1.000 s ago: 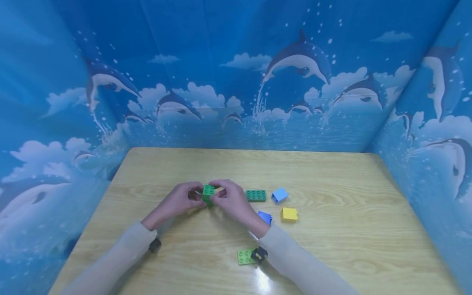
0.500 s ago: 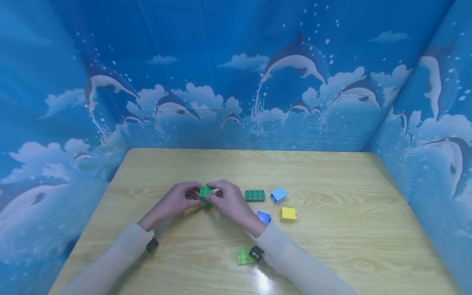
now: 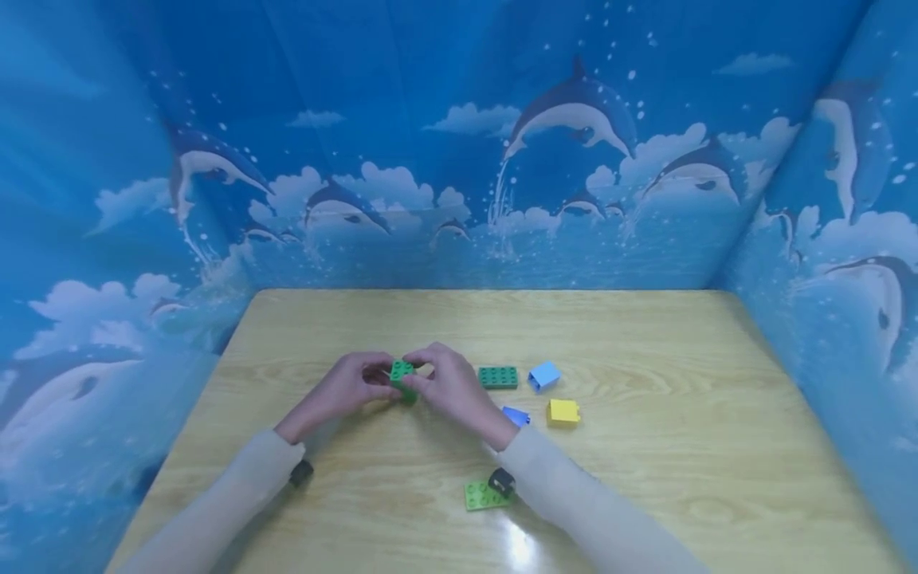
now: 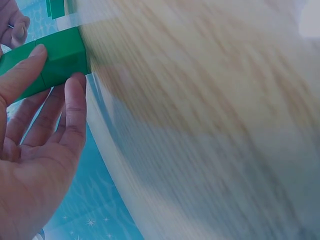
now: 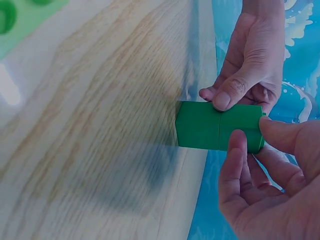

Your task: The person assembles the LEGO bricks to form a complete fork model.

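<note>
Two green toy building bricks point(image 3: 403, 371) are stacked end to end as one upright block, with round studs on top. In the right wrist view a thin seam divides the stacked bricks point(image 5: 200, 125). My left hand point(image 3: 353, 386) grips the block from the left, its thumb lying near the seam. From the other side my right hand point(image 3: 450, 389) pinches the upper brick, with the thumb and fingertips close to its studded end. The block's lower end is at or just above the wooden table point(image 3: 358, 494); I cannot tell which.
Right of my hands lie a dark green brick point(image 3: 498, 378), a light blue brick point(image 3: 544, 376), a yellow brick point(image 3: 562, 413) and a blue brick point(image 3: 515, 416), partly behind my right wrist. A lime green studded plate point(image 3: 482, 496) lies nearer, below the right cuff. Dolphin-printed curtains point(image 3: 402, 239) surround the table.
Both hands keep hold of the green bricks and have shifted very slightly left with them. My right thumb lies a little farther across the block. The loose bricks have stayed put.
</note>
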{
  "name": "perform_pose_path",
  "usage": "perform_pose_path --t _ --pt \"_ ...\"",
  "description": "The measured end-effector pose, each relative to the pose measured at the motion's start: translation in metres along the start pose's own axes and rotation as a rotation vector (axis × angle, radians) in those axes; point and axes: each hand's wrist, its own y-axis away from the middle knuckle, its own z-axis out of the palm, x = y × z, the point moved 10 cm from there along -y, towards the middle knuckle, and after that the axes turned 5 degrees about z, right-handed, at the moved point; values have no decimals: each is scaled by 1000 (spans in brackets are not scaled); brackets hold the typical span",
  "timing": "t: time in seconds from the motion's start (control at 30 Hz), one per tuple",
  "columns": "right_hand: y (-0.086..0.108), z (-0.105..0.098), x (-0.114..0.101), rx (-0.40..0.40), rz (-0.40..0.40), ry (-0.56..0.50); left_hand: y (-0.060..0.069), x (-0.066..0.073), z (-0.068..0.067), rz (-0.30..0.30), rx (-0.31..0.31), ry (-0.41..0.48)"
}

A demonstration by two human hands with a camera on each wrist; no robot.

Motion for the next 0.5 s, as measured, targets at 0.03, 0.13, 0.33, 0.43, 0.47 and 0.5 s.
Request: perform_pose_path --t 0.03,0.13,0.33,0.43,0.47,0.5 --pt "0 -1 0 -4 4 -2 -1 0 0 1 -1 -1" --pt "-1 -1 2 -11 14 -1 -2 2 1 3 3 -5" --pt "1 -1 3 -15 39 23 1 -1 4 1 13 17" --pt "4 -1 3 -15 54 27 3 0 3 13 21 15" --pt "5 -2 3 -13 62 24 4 0 3 10 26 10" --pt "7 -3 4 -10 69 21 5 0 2 7 31 1"
